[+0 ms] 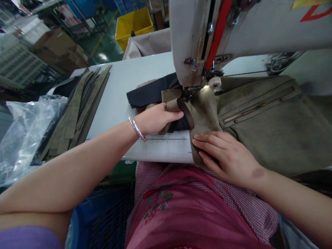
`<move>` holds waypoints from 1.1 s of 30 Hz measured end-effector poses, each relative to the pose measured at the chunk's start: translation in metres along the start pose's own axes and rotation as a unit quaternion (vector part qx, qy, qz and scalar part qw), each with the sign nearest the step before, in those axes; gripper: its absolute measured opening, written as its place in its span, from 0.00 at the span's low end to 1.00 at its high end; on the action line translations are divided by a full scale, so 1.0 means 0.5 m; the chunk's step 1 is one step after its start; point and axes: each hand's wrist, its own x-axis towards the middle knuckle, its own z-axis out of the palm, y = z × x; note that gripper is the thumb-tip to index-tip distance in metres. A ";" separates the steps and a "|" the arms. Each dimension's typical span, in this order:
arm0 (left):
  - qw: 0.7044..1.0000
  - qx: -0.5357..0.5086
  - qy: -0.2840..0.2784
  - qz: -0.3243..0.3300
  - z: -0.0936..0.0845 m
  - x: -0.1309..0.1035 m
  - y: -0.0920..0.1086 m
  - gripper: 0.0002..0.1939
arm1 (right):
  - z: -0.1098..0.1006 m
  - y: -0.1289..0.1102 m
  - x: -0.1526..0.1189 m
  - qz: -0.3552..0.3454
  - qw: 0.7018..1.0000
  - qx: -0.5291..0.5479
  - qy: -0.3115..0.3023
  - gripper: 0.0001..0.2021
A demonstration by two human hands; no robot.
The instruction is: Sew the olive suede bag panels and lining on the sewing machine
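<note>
An olive-brown garment [269, 135] with a brass zipper [259, 104] lies right of and under the head of a sewing machine [190, 45]. My left hand [158, 118], a silver bracelet at its wrist, pinches a folded piece of the olive fabric just left of the presser foot [190, 92]. Dark navy fabric [150, 91] is bunched behind and beneath that hand. With fingers stretched out, my right hand [225, 155] lies flat on the garment near the table's front edge. A small lamp lights the fabric by the needle area.
Olive fabric strips [75, 114] are piled on the left of the white table [116, 100], beside clear plastic wrap [28, 131]. A ruler scale [166, 140] runs along the front. Behind stand a yellow bin [133, 26] and cardboard boxes [58, 48]. A blue basket [103, 218] sits below.
</note>
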 end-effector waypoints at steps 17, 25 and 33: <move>0.876 0.367 -0.077 0.303 0.069 -0.100 -0.048 0.32 | 0.003 -0.009 0.004 0.025 0.999 -0.020 -0.015 0.23; 0.884 0.352 -0.058 0.302 0.071 -0.088 -0.040 0.26 | -0.009 -0.007 0.014 0.025 0.999 -0.004 -0.021 0.21; 0.880 0.358 -0.038 0.309 0.065 -0.065 -0.042 0.24 | -0.014 0.010 0.032 0.021 0.999 -0.017 -0.036 0.20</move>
